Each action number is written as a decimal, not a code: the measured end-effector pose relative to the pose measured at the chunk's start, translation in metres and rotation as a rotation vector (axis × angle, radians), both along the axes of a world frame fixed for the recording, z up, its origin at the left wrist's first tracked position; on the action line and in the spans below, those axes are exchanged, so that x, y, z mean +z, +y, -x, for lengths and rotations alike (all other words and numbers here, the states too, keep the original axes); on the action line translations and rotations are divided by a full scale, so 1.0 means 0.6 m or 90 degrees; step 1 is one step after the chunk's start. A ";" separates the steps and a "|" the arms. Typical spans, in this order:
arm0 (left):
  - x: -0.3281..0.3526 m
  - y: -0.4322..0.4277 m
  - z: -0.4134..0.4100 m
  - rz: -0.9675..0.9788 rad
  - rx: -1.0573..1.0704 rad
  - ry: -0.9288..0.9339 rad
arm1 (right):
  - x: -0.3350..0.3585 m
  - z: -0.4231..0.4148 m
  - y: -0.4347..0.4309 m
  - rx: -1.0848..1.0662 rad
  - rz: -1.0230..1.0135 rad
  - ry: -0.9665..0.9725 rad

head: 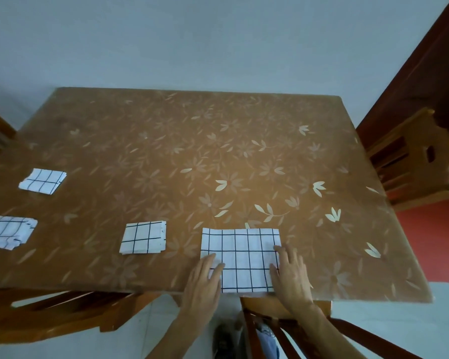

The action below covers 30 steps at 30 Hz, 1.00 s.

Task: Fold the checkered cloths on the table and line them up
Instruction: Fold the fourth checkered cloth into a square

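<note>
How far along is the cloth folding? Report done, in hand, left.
Done: three cloths lie folded small, the back-left cloth, the near-left cloth and the middle cloth. In hand: the larger cloth, with the left hand and right hand pressing flat on it. Left: fold it down to match, then probably straighten the row, since the back-left cloth sits off line.

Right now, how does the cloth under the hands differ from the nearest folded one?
The large cloth spreads far wider than the small folded cloth. The left hand and right hand rest on the large cloth; nothing touches the small folded cloth. Both are white with dark grid lines.
</note>
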<state>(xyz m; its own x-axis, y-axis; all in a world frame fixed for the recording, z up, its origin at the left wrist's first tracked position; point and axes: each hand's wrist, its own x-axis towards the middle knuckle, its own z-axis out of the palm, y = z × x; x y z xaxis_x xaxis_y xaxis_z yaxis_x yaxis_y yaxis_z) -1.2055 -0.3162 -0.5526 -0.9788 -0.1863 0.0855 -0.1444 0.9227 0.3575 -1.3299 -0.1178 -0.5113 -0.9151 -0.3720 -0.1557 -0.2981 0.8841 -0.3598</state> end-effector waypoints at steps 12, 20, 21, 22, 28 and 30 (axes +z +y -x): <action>-0.050 -0.016 -0.032 0.098 -0.074 -0.154 | -0.092 -0.068 0.004 0.276 -0.161 -0.005; -0.046 -0.018 -0.033 0.117 -0.082 -0.199 | -0.070 -0.038 0.056 0.204 -0.187 -0.020; -0.045 -0.020 -0.032 0.125 -0.083 -0.205 | -0.067 -0.038 0.054 0.199 -0.165 -0.015; -0.042 -0.020 -0.031 0.129 -0.083 -0.208 | -0.063 -0.041 0.050 0.205 -0.141 -0.013; -0.015 -0.028 -0.024 0.091 -0.096 -0.263 | 0.002 -0.076 -0.020 0.277 -0.041 -0.064; -0.006 -0.028 -0.015 0.082 -0.111 -0.260 | 0.010 -0.083 -0.043 0.291 -0.048 -0.069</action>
<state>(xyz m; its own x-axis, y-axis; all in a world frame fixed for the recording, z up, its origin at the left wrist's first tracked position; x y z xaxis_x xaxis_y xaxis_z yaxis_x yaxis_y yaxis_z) -1.1963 -0.3332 -0.5563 -0.9527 -0.0288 -0.3026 -0.0883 0.9787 0.1851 -1.2799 -0.1434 -0.5055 -0.6372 -0.7166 -0.2836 -0.6270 0.6960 -0.3499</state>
